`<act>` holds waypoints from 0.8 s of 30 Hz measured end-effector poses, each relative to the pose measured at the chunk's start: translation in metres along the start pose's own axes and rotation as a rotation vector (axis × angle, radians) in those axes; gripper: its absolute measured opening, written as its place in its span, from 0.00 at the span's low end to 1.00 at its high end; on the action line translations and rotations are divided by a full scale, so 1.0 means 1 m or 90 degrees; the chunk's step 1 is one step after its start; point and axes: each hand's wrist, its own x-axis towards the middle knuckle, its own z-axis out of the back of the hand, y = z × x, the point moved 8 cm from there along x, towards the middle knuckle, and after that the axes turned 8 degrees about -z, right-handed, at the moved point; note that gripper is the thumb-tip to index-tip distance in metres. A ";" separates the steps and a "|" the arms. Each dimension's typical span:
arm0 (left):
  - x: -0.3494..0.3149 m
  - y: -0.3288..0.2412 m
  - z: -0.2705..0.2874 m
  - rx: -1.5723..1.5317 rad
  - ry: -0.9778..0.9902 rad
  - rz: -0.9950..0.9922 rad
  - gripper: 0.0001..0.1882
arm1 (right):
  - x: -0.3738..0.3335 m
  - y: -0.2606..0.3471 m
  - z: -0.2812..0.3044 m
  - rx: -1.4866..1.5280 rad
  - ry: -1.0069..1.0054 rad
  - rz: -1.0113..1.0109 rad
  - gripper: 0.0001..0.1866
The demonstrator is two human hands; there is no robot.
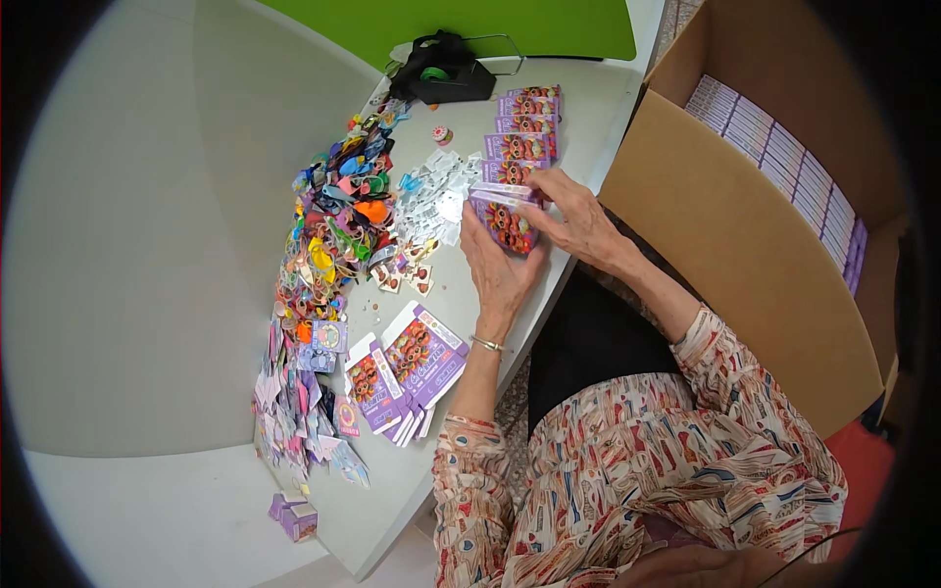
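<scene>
Near the table's right edge, my left hand [498,269] is wrapped round the lower and left sides of a small purple carton [510,227] with a colourful character picture. From the right, my right hand [580,223] grips the upper part of the same carton, its fingers bent over the top. Another purple carton lies right behind it, pressed close. Beyond my hands runs a row of similar purple cartons [518,147], overlapping one another. Left of my hands lies a heap of small white paper pieces [436,201].
Flat purple carton blanks [423,355] are stacked nearer me. Along the partition spreads a heap of colourful small toys [328,235], with paper packets [299,392] below. A black tape dispenser [461,86] stands at the back. At right, a large cardboard box [730,245] holds rows of cartons.
</scene>
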 end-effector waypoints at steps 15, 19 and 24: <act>0.020 0.003 -0.036 0.051 -0.015 -0.008 0.61 | 0.015 -0.037 0.032 -0.141 -0.263 -0.019 0.20; 0.033 0.014 -0.048 0.104 -0.016 0.027 0.59 | 0.012 -0.037 0.017 -0.128 -0.198 -0.040 0.30; 0.044 0.018 -0.053 0.110 0.059 0.122 0.62 | 0.020 -0.060 0.005 -0.259 -0.197 0.000 0.45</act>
